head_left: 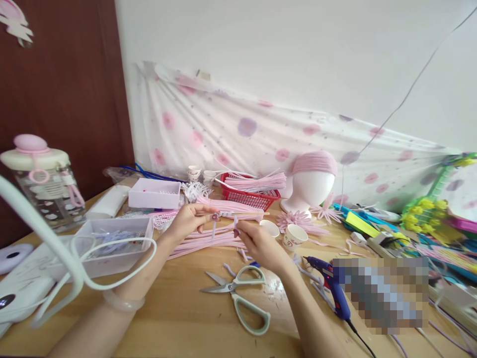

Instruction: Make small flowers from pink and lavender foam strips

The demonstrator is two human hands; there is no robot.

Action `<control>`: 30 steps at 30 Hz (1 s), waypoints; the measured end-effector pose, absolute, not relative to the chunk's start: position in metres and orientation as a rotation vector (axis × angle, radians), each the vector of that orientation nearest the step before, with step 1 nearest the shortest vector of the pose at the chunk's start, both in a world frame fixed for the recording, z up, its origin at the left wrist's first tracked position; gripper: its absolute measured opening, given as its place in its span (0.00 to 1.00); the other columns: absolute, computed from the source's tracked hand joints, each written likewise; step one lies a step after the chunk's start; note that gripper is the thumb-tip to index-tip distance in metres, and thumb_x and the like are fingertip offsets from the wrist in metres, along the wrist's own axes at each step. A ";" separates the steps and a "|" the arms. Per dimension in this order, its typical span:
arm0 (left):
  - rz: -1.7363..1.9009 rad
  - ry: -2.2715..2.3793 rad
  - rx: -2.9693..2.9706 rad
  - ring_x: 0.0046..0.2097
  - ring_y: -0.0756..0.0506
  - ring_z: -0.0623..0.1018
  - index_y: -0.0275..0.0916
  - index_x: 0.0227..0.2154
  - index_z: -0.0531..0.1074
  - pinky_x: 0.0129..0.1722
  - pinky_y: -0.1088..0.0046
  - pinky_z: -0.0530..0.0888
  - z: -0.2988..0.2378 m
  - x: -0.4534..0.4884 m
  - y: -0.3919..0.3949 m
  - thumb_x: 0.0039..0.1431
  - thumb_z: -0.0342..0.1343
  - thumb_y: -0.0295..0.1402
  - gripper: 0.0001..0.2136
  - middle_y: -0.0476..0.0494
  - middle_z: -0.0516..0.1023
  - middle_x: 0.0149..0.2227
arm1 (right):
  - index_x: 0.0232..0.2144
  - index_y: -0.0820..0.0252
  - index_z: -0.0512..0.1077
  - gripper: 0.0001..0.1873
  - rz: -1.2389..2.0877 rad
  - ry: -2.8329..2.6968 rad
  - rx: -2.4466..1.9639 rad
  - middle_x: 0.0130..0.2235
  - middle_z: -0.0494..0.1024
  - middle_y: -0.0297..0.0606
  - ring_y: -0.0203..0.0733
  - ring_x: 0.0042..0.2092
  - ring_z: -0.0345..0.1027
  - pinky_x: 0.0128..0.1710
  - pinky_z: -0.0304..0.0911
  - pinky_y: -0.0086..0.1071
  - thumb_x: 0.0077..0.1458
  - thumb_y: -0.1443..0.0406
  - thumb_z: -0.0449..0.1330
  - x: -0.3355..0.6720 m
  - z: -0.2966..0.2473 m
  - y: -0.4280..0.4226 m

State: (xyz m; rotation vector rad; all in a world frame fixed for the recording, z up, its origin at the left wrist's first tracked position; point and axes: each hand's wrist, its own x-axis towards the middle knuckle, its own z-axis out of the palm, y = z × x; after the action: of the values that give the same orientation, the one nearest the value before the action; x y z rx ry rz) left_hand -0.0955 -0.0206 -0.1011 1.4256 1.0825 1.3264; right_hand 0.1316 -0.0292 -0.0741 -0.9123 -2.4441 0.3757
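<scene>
My left hand (190,221) is closed in a pinch on a thin wooden stick (264,214), which points to the right. Around the stick winds a lavender pipe cleaner (225,214) in a coil, with one end hanging down below my left fingers. My right hand (261,243) pinches the pipe cleaner's other end just right of the coil. Behind and under both hands lie bundles of pink pipe cleaners (210,239). Open scissors (233,286) with pale green handles rest on the table in front of my hands.
Right of my hands are paper cups (295,237), a blue glue gun (331,283) and a white foam head (311,189). A red basket (253,199) stands behind. On the left are white boxes (112,248), a lamp with a curved neck (70,248) and a water bottle (46,189).
</scene>
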 end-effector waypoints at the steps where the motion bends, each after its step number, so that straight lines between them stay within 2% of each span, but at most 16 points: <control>1: 1.332 1.111 1.433 0.18 0.55 0.66 0.34 0.34 0.81 0.15 0.81 0.63 -0.103 -0.094 -0.020 0.45 0.64 0.38 0.14 0.39 0.84 0.33 | 0.30 0.59 0.65 0.11 0.346 -2.467 -0.929 0.27 0.69 0.33 0.36 0.29 0.60 0.30 0.53 0.28 0.64 0.68 0.48 0.130 -0.076 -0.030; 3: 1.314 1.147 1.462 0.18 0.55 0.65 0.34 0.34 0.81 0.14 0.81 0.62 -0.105 -0.090 -0.021 0.46 0.63 0.35 0.12 0.40 0.84 0.33 | 0.28 0.59 0.64 0.12 0.247 -2.484 -0.967 0.25 0.68 0.33 0.36 0.27 0.58 0.29 0.51 0.29 0.64 0.69 0.49 0.128 -0.077 -0.031; 7: 1.140 1.069 1.552 0.21 0.52 0.72 0.36 0.28 0.83 0.15 0.82 0.61 -0.104 -0.087 -0.026 0.43 0.65 0.32 0.07 0.42 0.84 0.28 | 0.21 0.60 0.63 0.14 0.080 -2.434 -0.989 0.22 0.66 0.33 0.36 0.26 0.56 0.29 0.49 0.30 0.60 0.69 0.53 0.133 -0.072 -0.030; 13: 0.916 0.834 1.540 0.24 0.45 0.78 0.35 0.23 0.82 0.21 0.75 0.70 -0.096 -0.104 -0.031 0.35 0.71 0.35 0.10 0.37 0.82 0.23 | 0.24 0.60 0.67 0.16 0.567 -2.413 -0.719 0.22 0.68 0.32 0.35 0.25 0.59 0.27 0.52 0.28 0.63 0.64 0.52 0.140 -0.060 -0.034; 15: 0.989 0.813 1.496 0.21 0.48 0.75 0.35 0.23 0.82 0.20 0.76 0.67 -0.096 -0.108 -0.030 0.34 0.72 0.36 0.12 0.37 0.82 0.22 | 0.23 0.59 0.65 0.17 0.583 -2.340 -0.713 0.22 0.65 0.31 0.34 0.25 0.57 0.26 0.51 0.28 0.64 0.62 0.51 0.139 -0.061 -0.035; 18: 1.169 0.830 1.412 0.15 0.56 0.63 0.35 0.26 0.81 0.15 0.79 0.56 -0.097 -0.106 -0.027 0.37 0.70 0.40 0.14 0.40 0.82 0.23 | 0.23 0.58 0.61 0.17 0.540 -2.220 -0.760 0.21 0.61 0.29 0.35 0.24 0.54 0.25 0.49 0.29 0.64 0.62 0.49 0.134 -0.067 -0.035; 20: 1.271 0.859 1.366 0.15 0.59 0.57 0.35 0.27 0.81 0.14 0.80 0.52 -0.099 -0.101 -0.024 0.39 0.69 0.41 0.15 0.41 0.82 0.24 | 0.25 0.57 0.61 0.16 0.570 -2.199 -0.786 0.22 0.61 0.29 0.35 0.25 0.54 0.26 0.51 0.29 0.65 0.61 0.47 0.128 -0.073 -0.034; 24: 1.370 0.936 1.329 0.16 0.58 0.58 0.34 0.30 0.81 0.15 0.80 0.54 -0.104 -0.088 -0.022 0.41 0.68 0.41 0.16 0.41 0.82 0.26 | 0.27 0.57 0.61 0.17 0.719 -2.118 -0.843 0.21 0.59 0.28 0.35 0.24 0.53 0.26 0.51 0.29 0.66 0.57 0.46 0.119 -0.082 -0.033; 27: 1.384 0.985 1.336 0.16 0.58 0.59 0.34 0.31 0.81 0.15 0.80 0.56 -0.104 -0.085 -0.024 0.41 0.68 0.41 0.16 0.43 0.82 0.25 | 0.27 0.58 0.62 0.22 0.941 -2.022 -0.895 0.18 0.56 0.25 0.32 0.20 0.49 0.21 0.48 0.27 0.64 0.49 0.47 0.119 -0.082 -0.032; 30: 1.353 1.011 1.355 0.16 0.56 0.62 0.33 0.28 0.81 0.14 0.80 0.57 -0.100 -0.087 -0.026 0.38 0.70 0.37 0.14 0.44 0.81 0.23 | 0.27 0.59 0.65 0.28 1.082 -2.001 -1.010 0.14 0.59 0.25 0.32 0.17 0.51 0.19 0.50 0.27 0.62 0.43 0.44 0.121 -0.081 -0.030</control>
State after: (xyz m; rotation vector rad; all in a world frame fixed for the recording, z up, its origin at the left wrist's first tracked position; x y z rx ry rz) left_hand -0.0875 -0.0260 -0.1003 1.3545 1.0106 1.3527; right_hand 0.1211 -0.0296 -0.0811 -1.0102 -2.0005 1.0816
